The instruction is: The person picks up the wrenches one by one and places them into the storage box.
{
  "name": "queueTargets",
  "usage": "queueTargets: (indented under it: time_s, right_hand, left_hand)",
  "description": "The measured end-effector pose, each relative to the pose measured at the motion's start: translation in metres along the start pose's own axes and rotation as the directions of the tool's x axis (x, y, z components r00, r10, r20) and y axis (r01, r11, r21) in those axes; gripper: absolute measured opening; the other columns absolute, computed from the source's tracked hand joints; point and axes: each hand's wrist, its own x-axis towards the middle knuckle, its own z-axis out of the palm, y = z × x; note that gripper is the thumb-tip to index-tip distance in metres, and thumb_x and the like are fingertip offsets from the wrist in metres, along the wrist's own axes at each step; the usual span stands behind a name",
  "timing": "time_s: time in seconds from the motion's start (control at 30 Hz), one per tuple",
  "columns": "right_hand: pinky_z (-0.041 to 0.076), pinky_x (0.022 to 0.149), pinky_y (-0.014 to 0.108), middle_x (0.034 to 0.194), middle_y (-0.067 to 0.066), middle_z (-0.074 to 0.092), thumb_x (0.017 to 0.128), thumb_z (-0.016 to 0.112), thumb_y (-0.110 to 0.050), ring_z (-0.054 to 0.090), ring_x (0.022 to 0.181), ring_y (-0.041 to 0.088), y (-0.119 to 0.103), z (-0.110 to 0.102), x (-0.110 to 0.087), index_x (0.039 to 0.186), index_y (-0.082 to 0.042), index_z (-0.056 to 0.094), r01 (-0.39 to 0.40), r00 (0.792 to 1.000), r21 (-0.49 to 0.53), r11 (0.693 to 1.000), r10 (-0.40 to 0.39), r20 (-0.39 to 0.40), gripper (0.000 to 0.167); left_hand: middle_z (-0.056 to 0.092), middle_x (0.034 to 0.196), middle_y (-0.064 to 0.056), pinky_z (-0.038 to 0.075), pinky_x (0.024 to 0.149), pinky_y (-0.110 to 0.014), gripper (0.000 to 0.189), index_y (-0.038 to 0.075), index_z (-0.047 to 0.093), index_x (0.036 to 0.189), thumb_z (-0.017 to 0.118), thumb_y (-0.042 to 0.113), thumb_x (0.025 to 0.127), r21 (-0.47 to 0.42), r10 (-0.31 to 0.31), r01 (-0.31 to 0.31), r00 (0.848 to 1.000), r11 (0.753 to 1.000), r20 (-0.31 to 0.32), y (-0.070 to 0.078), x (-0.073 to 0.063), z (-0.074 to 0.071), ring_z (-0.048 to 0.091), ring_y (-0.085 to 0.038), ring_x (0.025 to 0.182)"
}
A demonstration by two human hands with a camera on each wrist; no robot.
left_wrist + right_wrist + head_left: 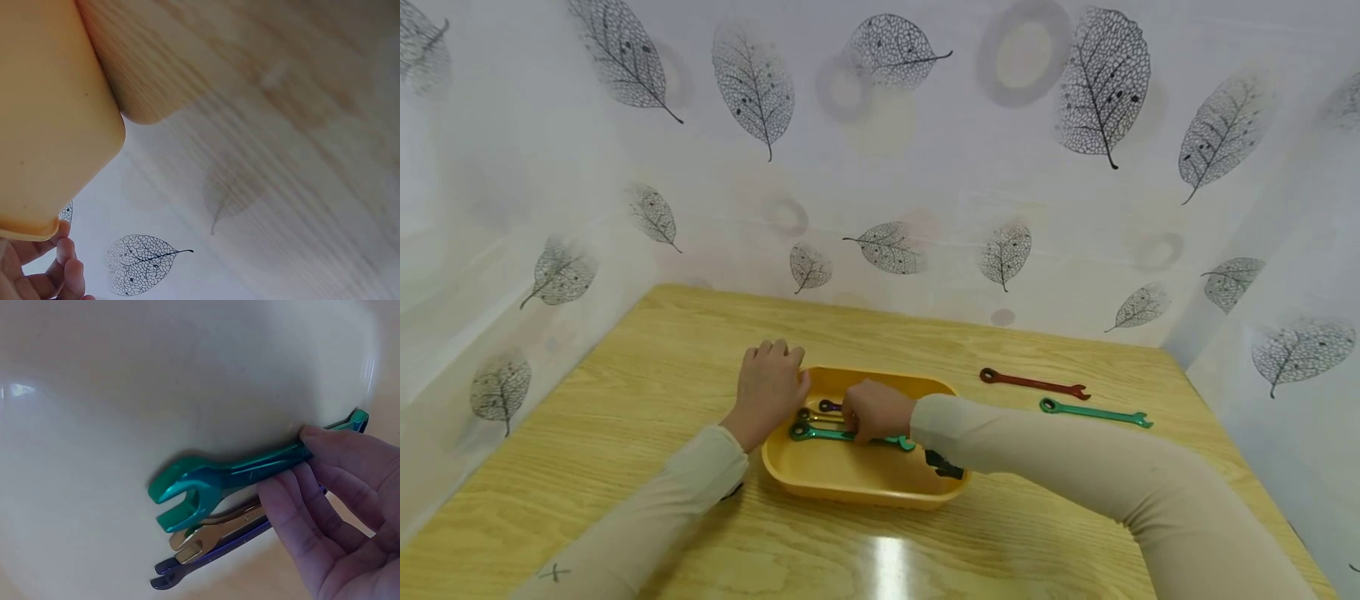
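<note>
With our left hand (771, 387) we grip the rim of the yellow tray (850, 482), seemingly to steady it, while our right hand (880, 408) pinches a green wrench (250, 472) mid-shaft, probably for balance, inside the tray alongside the gold wrench (231, 523) and purple wrench (215, 553).

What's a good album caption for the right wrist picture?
Right hand pinching a green wrench, with a gold wrench and a purple wrench alongside in the tray.

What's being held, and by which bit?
The right hand pinches a green wrench by the middle of its handle; the left hand holds the tray by its rim.
</note>
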Motion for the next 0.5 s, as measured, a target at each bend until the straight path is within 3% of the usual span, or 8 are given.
queueTargets:
  time_s: [0.5]
  right_hand:
    - [0.037, 0.050, 0.015, 0.064, -0.003, 0.063, 0.070, 0.078, -0.002, 0.041, 0.052, 0.002, 0.0022, 0.0047, 0.0009, 0.062, -0.009, 0.066, 0.020, 0.999, -0.011, 1.000, -0.020, -0.029, 0.015]
  left_hand:
    - [0.062, 0.083, -0.013, 0.046, 0.074, -0.044, 0.019, 0.006, 0.065, 0.088, 0.064, 0.024, 0.082, -0.003, 0.004, -0.004, 1.000, 1.000, -0.009, -0.0010, 0.0005, 0.0025, 0.056, -0.030, 0.077]
